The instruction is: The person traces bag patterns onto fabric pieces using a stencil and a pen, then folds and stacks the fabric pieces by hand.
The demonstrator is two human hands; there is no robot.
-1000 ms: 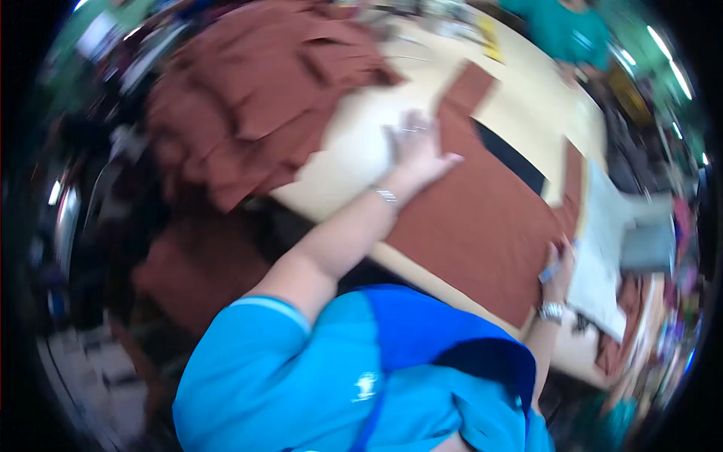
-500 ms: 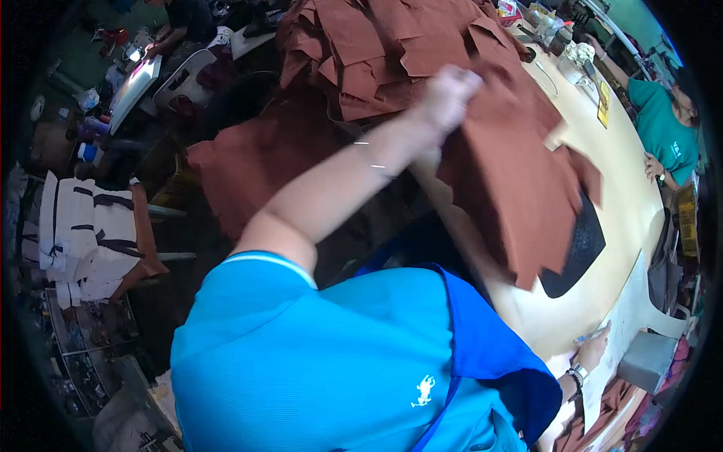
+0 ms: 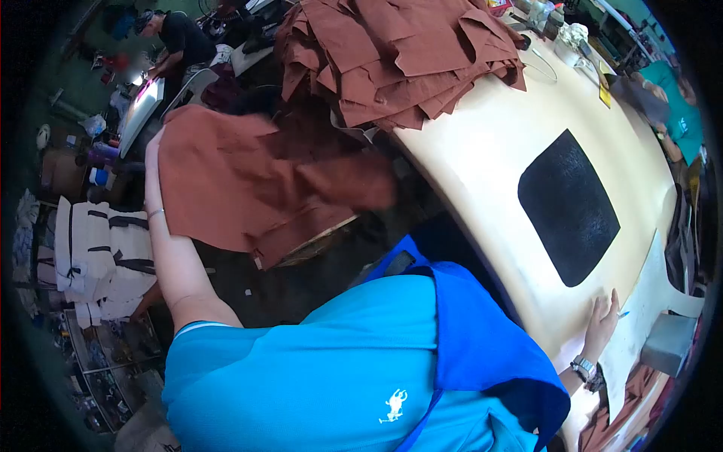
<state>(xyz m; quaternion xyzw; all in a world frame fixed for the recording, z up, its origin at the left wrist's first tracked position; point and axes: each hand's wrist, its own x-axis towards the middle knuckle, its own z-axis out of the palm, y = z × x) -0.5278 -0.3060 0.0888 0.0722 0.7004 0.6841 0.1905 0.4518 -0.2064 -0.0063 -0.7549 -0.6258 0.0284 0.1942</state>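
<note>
My left hand (image 3: pixel 154 154) is stretched far out to the left, holding a large reddish-brown fabric piece (image 3: pixel 222 177) by its edge. Its fingers are mostly hidden behind the cloth, which hangs beside the table over a similar brown piece. My right hand (image 3: pixel 600 325), with a watch and bracelet at the wrist, rests on the pale tabletop (image 3: pixel 482 188) at the edge of a whitish sheet (image 3: pixel 640 316). A slim bluish pen (image 3: pixel 623 315) pokes out from its fingers. Just beyond that hand lies a black rounded panel (image 3: pixel 568 211), flat on the table.
A tall stack of brown fabric pieces (image 3: pixel 399 60) covers the table's far end. At right, a co-worker in a green shirt (image 3: pixel 681 113) handles a dark piece (image 3: pixel 640 102). Another person (image 3: pixel 181 45) works at upper left. White strapped bundles (image 3: pixel 105 248) stand at left.
My left hand has swung from the table to the far left, carrying the brown fabric off the black panel, which now shows whole. My right hand has stayed near the whitish sheet.
</note>
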